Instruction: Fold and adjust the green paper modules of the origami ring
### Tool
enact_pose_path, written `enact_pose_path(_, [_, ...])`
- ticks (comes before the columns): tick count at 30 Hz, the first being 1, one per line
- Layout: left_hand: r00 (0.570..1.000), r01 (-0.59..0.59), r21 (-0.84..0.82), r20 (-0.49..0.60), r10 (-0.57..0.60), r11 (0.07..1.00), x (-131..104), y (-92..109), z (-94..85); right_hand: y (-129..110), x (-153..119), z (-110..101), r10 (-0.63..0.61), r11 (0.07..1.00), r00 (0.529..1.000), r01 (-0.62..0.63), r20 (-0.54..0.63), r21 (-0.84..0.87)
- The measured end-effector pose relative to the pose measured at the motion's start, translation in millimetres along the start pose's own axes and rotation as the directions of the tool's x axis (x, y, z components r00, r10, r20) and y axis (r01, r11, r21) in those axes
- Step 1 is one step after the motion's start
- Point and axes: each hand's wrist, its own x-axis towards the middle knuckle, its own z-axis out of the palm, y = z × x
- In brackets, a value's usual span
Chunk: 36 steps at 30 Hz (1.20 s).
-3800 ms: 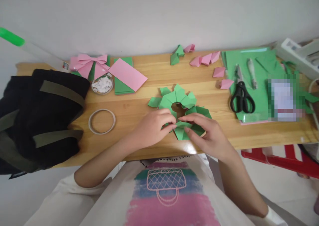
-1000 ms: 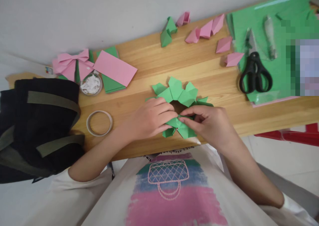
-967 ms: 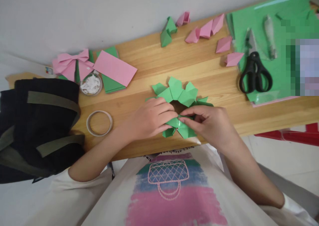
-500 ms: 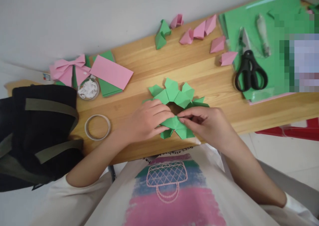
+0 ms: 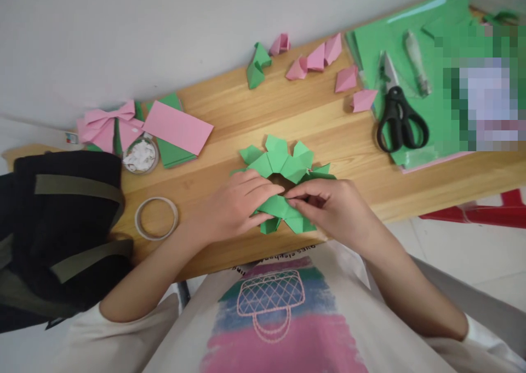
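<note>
A ring of folded green paper (image 5: 276, 155), with pointed flaps round its outside and a hole in the middle, rests at the table's near edge. My left hand (image 5: 238, 200) lies over its left side, fingers closed on the near part of the ring. With thumb and forefinger, my right hand (image 5: 324, 200) pinches the ring's inner edge close to the left fingertips. The palms and fingers cover parts of the paper on both sides.
Folded pink pieces (image 5: 316, 57) and a green one (image 5: 258, 66) sit along the back. Black-handled scissors (image 5: 396, 124) lie on green sheets (image 5: 441, 137) at right. Leftward are a tape roll (image 5: 138, 228), a bowl of white scraps (image 5: 140, 156), pink paper (image 5: 178, 126), a pink bow (image 5: 109, 122) and a black bag (image 5: 69, 208).
The whole view has shifted slightly, so most things appear a little further left and lower. Both hands keep their hold on the green paper ring, with barely any finger movement.
</note>
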Motion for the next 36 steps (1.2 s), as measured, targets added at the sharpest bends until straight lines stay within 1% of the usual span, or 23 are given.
enact_pose_path(5, [1.000,-0.024,-0.011,0.003,0.024,1.000,0.4,0.6,-0.3,0.3,2.4,-1.4,-0.012,1.000,1.000,0.012,0.002,-0.018])
enact_pose_path(11, [1.000,0.025,-0.040,0.017,-0.025,0.999,-1.2,0.3,2.9,1.2,0.0,-3.9,-0.015,1.000,1.000,0.015,0.009,-0.017])
enact_pose_path(18, [1.000,0.020,-0.036,0.020,-0.019,0.999,-2.0,-0.3,3.8,5.3,-0.4,-2.1,0.067,0.997,0.998,-0.067,0.018,0.045])
enact_pose_path(23, [1.000,0.016,-0.049,0.011,-0.015,0.999,-1.7,-0.6,3.3,5.5,0.0,-2.6,0.079,0.995,0.996,-0.081,0.030,0.060])
enact_pose_path(26, [0.999,0.024,-0.039,0.024,-0.023,0.999,-1.6,0.1,2.0,5.9,0.6,-2.2,0.089,0.993,0.995,-0.091,0.037,0.075])
enact_pose_path(32, [1.000,0.001,-0.039,-0.013,-0.001,0.999,-2.5,0.6,2.4,7.4,1.2,-0.8,0.078,0.991,0.996,-0.082,0.043,0.107])
enact_pose_path(36, [1.000,0.029,-0.049,-0.010,-0.030,0.998,-3.1,0.7,3.5,4.6,0.2,-2.0,0.066,0.993,0.997,-0.070,0.049,0.092])
